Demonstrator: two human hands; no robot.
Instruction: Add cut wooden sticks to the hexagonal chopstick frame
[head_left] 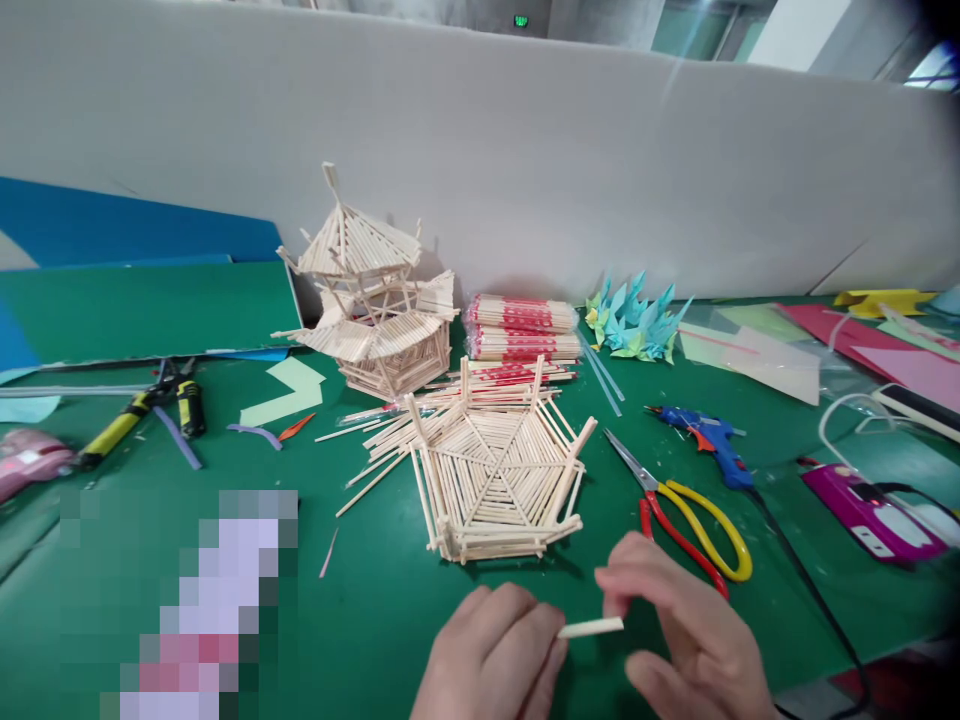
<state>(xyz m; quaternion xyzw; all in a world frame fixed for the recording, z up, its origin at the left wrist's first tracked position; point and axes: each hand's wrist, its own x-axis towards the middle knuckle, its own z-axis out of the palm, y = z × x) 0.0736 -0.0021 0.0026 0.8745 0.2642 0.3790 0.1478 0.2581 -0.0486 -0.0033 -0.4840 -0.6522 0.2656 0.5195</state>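
Low at the near edge of the table, my left hand [495, 655] is closed around a short pale wooden stick [592, 628], whose end pokes out to the right. My right hand [682, 630] is beside that end with thumb and fingers apart, holding nothing. Just beyond both hands sits a six-sided basket-like frame [499, 475] built of wooden sticks, with short posts standing at its corners. Behind it to the left rises a tiered pagoda model [371, 300] made of the same sticks. Loose sticks [390, 440] lie between the two.
Scissors [675, 515] and a blue glue gun [701, 435] with its cord lie at the right. A magenta power box [874, 510] is farther right. Bundled sticks [521, 325] and a folded-paper piece [637, 318] stand at the back. Yellow-handled pliers [146, 415] lie left.
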